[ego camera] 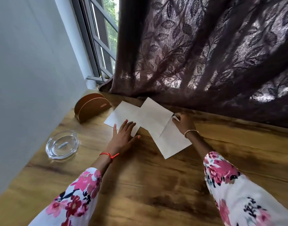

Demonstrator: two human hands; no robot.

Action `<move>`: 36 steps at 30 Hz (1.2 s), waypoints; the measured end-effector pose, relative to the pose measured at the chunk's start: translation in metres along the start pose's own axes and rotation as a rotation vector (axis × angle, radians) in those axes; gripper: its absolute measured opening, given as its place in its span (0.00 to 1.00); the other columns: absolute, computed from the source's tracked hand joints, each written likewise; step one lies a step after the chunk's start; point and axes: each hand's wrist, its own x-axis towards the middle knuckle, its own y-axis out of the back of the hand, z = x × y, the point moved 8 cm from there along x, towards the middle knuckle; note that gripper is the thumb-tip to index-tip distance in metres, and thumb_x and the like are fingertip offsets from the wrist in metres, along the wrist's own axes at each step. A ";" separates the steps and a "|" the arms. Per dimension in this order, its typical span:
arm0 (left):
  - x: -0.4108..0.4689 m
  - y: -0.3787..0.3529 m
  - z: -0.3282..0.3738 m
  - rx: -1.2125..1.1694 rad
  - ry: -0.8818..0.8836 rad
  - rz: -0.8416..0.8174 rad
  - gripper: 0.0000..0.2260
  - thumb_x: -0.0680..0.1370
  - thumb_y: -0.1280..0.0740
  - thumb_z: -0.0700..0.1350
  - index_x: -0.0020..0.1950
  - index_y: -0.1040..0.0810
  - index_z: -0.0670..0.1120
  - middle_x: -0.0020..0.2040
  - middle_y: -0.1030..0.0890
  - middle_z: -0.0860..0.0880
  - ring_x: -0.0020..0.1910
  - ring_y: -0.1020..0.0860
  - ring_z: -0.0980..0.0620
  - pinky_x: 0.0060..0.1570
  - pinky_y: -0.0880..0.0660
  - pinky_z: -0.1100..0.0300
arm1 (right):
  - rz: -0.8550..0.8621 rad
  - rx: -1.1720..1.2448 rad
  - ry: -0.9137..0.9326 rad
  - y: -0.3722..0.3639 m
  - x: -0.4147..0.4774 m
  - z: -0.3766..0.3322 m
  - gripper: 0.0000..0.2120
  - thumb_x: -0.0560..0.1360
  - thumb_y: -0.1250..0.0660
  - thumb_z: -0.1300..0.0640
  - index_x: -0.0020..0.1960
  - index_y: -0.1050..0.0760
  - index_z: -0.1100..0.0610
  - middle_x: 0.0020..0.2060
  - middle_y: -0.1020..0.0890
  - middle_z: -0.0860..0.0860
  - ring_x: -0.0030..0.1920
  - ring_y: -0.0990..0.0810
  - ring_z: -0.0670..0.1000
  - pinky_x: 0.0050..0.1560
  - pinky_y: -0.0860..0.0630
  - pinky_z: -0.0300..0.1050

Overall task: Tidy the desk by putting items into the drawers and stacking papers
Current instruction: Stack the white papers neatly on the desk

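Three white paper sheets lie overlapping on the wooden desk (156, 185): a left sheet (119, 114), a middle sheet (153, 116) and a right sheet (174, 141). My left hand (123, 136) lies flat with straight fingers on the near corner of the left sheet. My right hand (183, 122) is at the far corner of the right sheet, fingers curled, pinching its upturned corner.
A brown wooden half-round holder (91, 107) stands at the back left by the wall. A clear glass dish (62, 145) sits at the left. A dark patterned curtain (205, 54) hangs down to the desk's far edge, beside a window (99, 38).
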 end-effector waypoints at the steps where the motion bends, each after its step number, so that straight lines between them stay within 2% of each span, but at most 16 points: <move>1: 0.003 0.000 -0.003 0.002 0.006 -0.006 0.43 0.65 0.63 0.70 0.75 0.47 0.48 0.76 0.46 0.51 0.76 0.57 0.54 0.69 0.66 0.41 | -0.015 0.016 -0.013 -0.002 0.007 -0.001 0.16 0.75 0.35 0.60 0.58 0.26 0.68 0.56 0.21 0.64 0.57 0.24 0.62 0.59 0.29 0.50; 5: 0.010 0.001 -0.005 0.029 0.002 -0.011 0.43 0.65 0.64 0.69 0.75 0.47 0.48 0.76 0.45 0.51 0.76 0.53 0.55 0.69 0.66 0.41 | -0.095 -0.027 -0.060 -0.015 0.029 -0.003 0.23 0.75 0.34 0.56 0.66 0.32 0.66 0.58 0.23 0.64 0.60 0.26 0.61 0.61 0.32 0.49; 7: 0.012 -0.001 -0.007 0.024 0.004 -0.020 0.42 0.67 0.63 0.69 0.75 0.45 0.48 0.76 0.43 0.51 0.75 0.51 0.55 0.69 0.66 0.41 | -0.115 -0.061 -0.084 -0.022 0.037 -0.002 0.27 0.75 0.34 0.54 0.68 0.36 0.66 0.63 0.28 0.65 0.66 0.32 0.62 0.66 0.36 0.50; 10: 0.014 -0.003 -0.008 0.026 -0.003 -0.019 0.43 0.67 0.63 0.72 0.75 0.44 0.47 0.75 0.42 0.51 0.75 0.49 0.56 0.69 0.67 0.40 | -0.107 -0.083 -0.127 -0.029 0.044 0.000 0.26 0.75 0.35 0.54 0.68 0.36 0.66 0.66 0.32 0.65 0.69 0.37 0.60 0.67 0.40 0.47; 13: 0.014 -0.003 -0.009 0.052 -0.016 -0.016 0.44 0.66 0.64 0.70 0.75 0.44 0.47 0.76 0.42 0.51 0.75 0.48 0.56 0.68 0.68 0.40 | -0.057 -0.046 -0.143 -0.030 0.050 -0.001 0.18 0.75 0.34 0.58 0.60 0.28 0.68 0.60 0.27 0.64 0.67 0.35 0.59 0.61 0.43 0.42; 15: 0.015 -0.003 -0.011 0.038 -0.013 -0.016 0.41 0.68 0.63 0.68 0.75 0.43 0.47 0.76 0.42 0.51 0.75 0.47 0.56 0.68 0.68 0.40 | 0.012 -0.034 -0.155 -0.026 0.051 0.000 0.11 0.74 0.34 0.60 0.52 0.23 0.66 0.55 0.23 0.62 0.65 0.33 0.59 0.58 0.43 0.42; 18: 0.016 -0.004 -0.012 0.024 -0.013 -0.014 0.38 0.71 0.59 0.67 0.74 0.42 0.47 0.75 0.41 0.51 0.75 0.47 0.57 0.68 0.68 0.39 | 0.091 0.036 -0.174 -0.019 0.051 -0.001 0.05 0.73 0.34 0.61 0.41 0.22 0.62 0.48 0.19 0.60 0.58 0.28 0.60 0.58 0.35 0.48; 20: 0.017 -0.005 -0.012 0.018 -0.012 -0.006 0.35 0.73 0.57 0.65 0.74 0.41 0.47 0.75 0.40 0.51 0.75 0.48 0.57 0.68 0.68 0.39 | 0.101 0.156 -0.160 -0.015 0.051 -0.002 0.07 0.72 0.35 0.64 0.35 0.25 0.59 0.44 0.18 0.63 0.51 0.22 0.62 0.50 0.28 0.48; 23: 0.016 -0.001 -0.009 -0.014 -0.003 0.028 0.33 0.74 0.55 0.63 0.73 0.40 0.46 0.75 0.39 0.50 0.75 0.49 0.56 0.67 0.69 0.40 | 0.090 0.253 -0.142 -0.005 0.047 -0.002 0.05 0.74 0.38 0.69 0.45 0.24 0.68 0.45 0.19 0.65 0.41 0.23 0.55 0.35 0.31 0.38; 26: 0.014 0.008 -0.001 -0.068 0.005 0.078 0.27 0.78 0.50 0.59 0.73 0.39 0.45 0.74 0.39 0.48 0.75 0.48 0.52 0.68 0.70 0.42 | 0.020 0.397 -0.174 0.002 0.040 0.004 0.12 0.75 0.42 0.71 0.57 0.26 0.69 0.46 0.21 0.62 0.36 0.25 0.52 0.22 0.28 0.29; 30: 0.015 0.011 0.009 -0.110 -0.009 0.105 0.24 0.80 0.45 0.54 0.73 0.40 0.45 0.75 0.40 0.47 0.75 0.48 0.52 0.70 0.67 0.47 | -0.061 0.448 -0.236 0.014 0.026 0.025 0.14 0.76 0.42 0.71 0.59 0.26 0.69 0.49 0.23 0.58 0.44 0.23 0.56 0.23 0.25 0.32; 33: 0.016 0.004 0.018 -0.131 -0.058 0.073 0.24 0.80 0.44 0.53 0.73 0.40 0.45 0.74 0.40 0.47 0.74 0.43 0.51 0.72 0.62 0.51 | -0.103 0.463 -0.290 0.021 0.009 0.043 0.13 0.76 0.42 0.72 0.59 0.27 0.70 0.49 0.23 0.59 0.40 0.23 0.55 0.23 0.24 0.33; 36: 0.018 -0.006 0.027 -0.097 -0.108 0.036 0.24 0.80 0.43 0.52 0.73 0.41 0.44 0.74 0.40 0.46 0.74 0.42 0.50 0.73 0.59 0.51 | -0.102 0.486 -0.373 0.024 -0.009 0.064 0.12 0.76 0.41 0.71 0.58 0.27 0.70 0.49 0.24 0.59 0.45 0.23 0.57 0.24 0.22 0.37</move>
